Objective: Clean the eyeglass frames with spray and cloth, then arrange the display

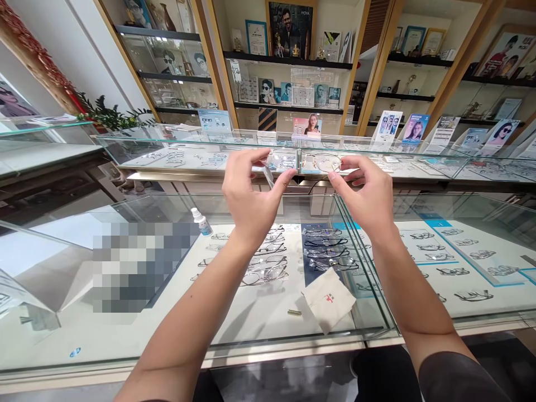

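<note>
Both hands hold up a thin wire-framed pair of eyeglasses (327,163) in front of me, above the glass counter. My left hand (253,195) is closed on the left side of the frame, with a pale strip by its fingers that I cannot make out clearly. At the other end, the thumb and fingers of my right hand (368,195) pinch the frame's right side. A dark, thin temple arm hangs below the frame near my right thumb. Beneath my hands, a cream cleaning cloth (329,301) lies on the counter.
The glass display counter (251,350) holds rows of eyeglasses (330,251). A small white spray bottle (201,221) stands at its far left, and a small gold-coloured piece (294,312) lies near the cloth. Behind runs another glass showcase (176,142), with shelves (288,60) beyond.
</note>
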Tool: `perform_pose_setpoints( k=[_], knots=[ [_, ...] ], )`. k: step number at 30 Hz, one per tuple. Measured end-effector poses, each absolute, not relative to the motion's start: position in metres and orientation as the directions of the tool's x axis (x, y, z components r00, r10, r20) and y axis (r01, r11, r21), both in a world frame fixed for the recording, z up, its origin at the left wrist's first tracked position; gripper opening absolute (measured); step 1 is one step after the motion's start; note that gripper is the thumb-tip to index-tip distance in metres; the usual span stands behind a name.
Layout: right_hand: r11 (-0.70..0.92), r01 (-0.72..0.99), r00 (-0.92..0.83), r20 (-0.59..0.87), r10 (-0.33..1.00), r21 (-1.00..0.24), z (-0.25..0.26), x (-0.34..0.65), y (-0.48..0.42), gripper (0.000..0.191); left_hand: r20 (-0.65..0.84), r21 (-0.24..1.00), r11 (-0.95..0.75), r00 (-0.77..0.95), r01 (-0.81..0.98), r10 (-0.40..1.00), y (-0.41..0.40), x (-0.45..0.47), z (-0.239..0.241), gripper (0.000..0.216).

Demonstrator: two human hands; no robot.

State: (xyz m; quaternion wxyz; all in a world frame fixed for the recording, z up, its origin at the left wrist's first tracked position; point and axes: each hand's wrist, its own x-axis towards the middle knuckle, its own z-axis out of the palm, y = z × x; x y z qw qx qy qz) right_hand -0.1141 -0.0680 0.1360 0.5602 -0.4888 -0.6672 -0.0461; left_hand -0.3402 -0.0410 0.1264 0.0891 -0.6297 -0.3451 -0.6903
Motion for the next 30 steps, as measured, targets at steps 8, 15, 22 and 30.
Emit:
perform_pose_setpoints(
  k=[8,15,22,30],
  knots=[
    [0.517,0.761,0.105,0.861,0.498,-0.391,0.135,-0.117,-0.07,0.03,0.903,0.423,-0.756,-0.167,0.499,0.395,-0.033,-0.343,0.124,0.044],
    [0.518,0.783,0.105,0.894,0.435,-0.344,0.136,-0.119,-0.074,0.031,0.838,0.537,-0.748,-0.143,0.39,0.527,-0.024,-0.342,0.121,0.049],
    [0.512,0.786,0.099,0.888,0.449,-0.346,0.137,-0.12,-0.075,0.031,0.839,0.537,-0.748,-0.154,0.39,0.521,-0.025,-0.342,0.121,0.048],
    [0.476,0.758,0.106,0.804,0.585,-0.446,0.137,-0.117,-0.073,0.028,0.898,0.426,-0.722,-0.161,0.545,0.409,-0.033,-0.341,0.123,0.047]
  ],
)
